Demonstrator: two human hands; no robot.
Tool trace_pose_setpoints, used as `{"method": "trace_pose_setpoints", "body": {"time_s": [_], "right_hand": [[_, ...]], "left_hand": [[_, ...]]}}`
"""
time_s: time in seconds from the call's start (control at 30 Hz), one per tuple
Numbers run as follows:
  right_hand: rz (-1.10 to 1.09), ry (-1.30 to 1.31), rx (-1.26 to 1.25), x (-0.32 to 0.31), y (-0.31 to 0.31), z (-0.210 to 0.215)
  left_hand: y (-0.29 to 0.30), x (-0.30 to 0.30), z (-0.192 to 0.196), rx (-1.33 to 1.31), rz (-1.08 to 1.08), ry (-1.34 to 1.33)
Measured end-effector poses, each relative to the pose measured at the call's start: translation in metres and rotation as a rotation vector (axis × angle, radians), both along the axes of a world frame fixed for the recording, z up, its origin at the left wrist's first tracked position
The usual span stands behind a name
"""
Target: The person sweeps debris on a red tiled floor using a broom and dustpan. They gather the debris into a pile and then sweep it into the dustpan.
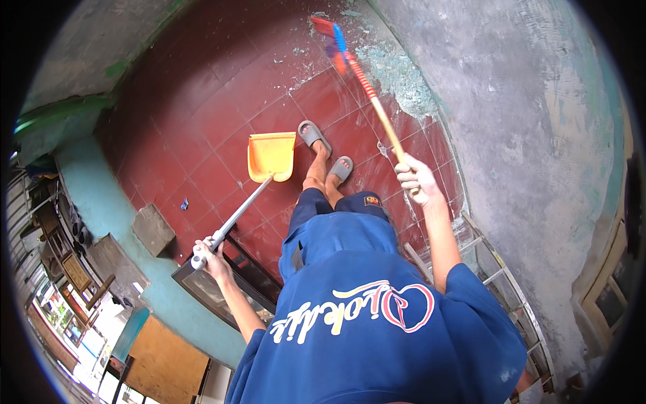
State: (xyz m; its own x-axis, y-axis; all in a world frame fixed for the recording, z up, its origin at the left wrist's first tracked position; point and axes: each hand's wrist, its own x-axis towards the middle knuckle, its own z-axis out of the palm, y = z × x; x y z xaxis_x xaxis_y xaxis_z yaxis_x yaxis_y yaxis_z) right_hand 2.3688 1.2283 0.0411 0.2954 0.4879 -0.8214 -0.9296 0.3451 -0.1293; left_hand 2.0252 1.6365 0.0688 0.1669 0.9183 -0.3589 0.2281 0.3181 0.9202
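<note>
Head view showed my right hand (415,179) closed around the broom handle (377,108), which ran up toward the frame's top, bristles (331,35) on the red tiled floor (215,114) by the wall. My left hand (207,252) was shut on the grey handle (235,215) of the orange dustpan (271,156), its pan lying at frame centre, beside my sandals (315,135).
</note>
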Motion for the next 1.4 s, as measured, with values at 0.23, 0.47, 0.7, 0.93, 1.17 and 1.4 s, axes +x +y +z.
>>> {"method": "trace_pose_setpoints", "body": {"time_s": [0.23,0.47,0.7,0.93,1.17,1.4], "right_hand": [[0.946,-0.297,-0.455,0.044,0.121,-0.101],[1.6,-1.031,-0.705,0.129,0.217,-0.201],[1.771,-1.044,-0.811,0.237,0.149,-0.154],[1.739,-0.851,-1.13,0.325,0.096,-0.069],[1.765,-1.097,-1.164,0.37,0.088,-0.003],[1.567,-1.168,-0.864,0.35,0.135,0.036]], "left_hand": [[0.031,0.055,-0.013,-0.035,0.031,0.059],[0.066,0.098,-0.008,-0.008,-0.003,0.091],[0.078,0.089,-0.018,0.05,0.064,0.066],[0.103,0.115,-0.024,0.052,0.139,0.133],[0.11,0.154,-0.026,0.052,0.261,0.124],[0.109,0.208,-0.016,0.102,0.392,0.117]]}}
